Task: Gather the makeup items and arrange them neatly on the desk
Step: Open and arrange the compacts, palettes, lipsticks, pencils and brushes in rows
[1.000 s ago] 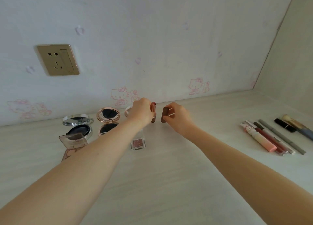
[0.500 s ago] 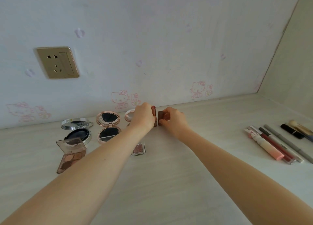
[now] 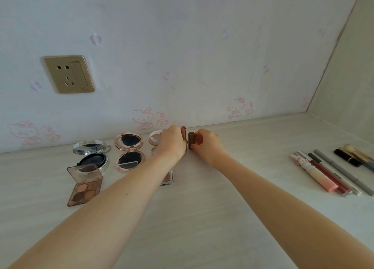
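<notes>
Reaching forward over the pale desk (image 3: 182, 228), both forearms run from the near edge toward the wall. Just under the left wrist lies a small square glitter pot (image 3: 167, 178), partly hidden by the arm. To the left of the left arm an open eyeshadow palette (image 3: 85, 189) lies with its clear lid raised. A little further, also left of the left hand, stand a silver compact (image 3: 92, 155) and a rose-gold compact (image 3: 129, 154), both open with the mirrors up. Close behind the left hand a round pink compact (image 3: 154, 140) is mostly covered by the hand.

The left hand (image 3: 171, 144) has its fingers curled round a rose-gold lipstick (image 3: 183, 133), which stands upright on the desk. The right hand (image 3: 208, 147) pinches a dark brown lipstick (image 3: 192, 141), also upright, just beside the first one; I cannot tell if the two tubes touch. The two hands are almost together.

Well apart to the right of the right hand lies a row of long items: a pink tube (image 3: 315, 174), a red lip gloss (image 3: 327, 175), a grey pencil (image 3: 344, 173), and further a black tube (image 3: 347, 157) with a brush (image 3: 358, 154).

Beyond the hands, on the wall, there are a gold socket (image 3: 68, 74) and pink cat stickers (image 3: 148, 117).
</notes>
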The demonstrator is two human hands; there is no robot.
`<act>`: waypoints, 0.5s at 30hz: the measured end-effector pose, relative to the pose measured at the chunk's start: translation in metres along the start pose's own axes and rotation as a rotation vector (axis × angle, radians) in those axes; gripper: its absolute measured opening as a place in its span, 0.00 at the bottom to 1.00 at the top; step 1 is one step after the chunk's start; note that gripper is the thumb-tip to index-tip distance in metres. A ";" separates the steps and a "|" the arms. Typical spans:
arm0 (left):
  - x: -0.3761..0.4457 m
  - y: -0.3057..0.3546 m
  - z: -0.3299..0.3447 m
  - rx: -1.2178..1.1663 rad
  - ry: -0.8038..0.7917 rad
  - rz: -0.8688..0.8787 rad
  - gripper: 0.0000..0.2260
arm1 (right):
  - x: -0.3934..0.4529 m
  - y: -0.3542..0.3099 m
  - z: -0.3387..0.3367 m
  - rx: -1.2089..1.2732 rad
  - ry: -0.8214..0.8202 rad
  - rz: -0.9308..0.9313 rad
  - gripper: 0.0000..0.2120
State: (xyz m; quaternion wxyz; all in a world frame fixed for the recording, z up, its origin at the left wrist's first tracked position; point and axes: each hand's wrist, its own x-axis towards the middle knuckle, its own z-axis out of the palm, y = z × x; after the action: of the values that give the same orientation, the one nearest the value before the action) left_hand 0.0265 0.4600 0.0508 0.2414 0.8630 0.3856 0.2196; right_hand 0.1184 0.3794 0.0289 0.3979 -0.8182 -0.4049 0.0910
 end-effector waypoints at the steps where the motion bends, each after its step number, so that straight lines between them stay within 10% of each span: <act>1: -0.001 0.000 0.000 -0.009 0.001 -0.005 0.08 | 0.000 0.001 0.001 0.012 -0.002 0.003 0.12; 15: -0.023 0.004 -0.028 -0.051 0.028 -0.052 0.08 | -0.044 0.005 -0.032 -0.284 -0.024 -0.112 0.19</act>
State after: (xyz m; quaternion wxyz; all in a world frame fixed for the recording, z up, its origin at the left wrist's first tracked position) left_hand -0.0007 0.4463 0.0705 0.2637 0.8432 0.4053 0.2350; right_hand 0.1077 0.3270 0.0385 0.2779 -0.8412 -0.4634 0.0202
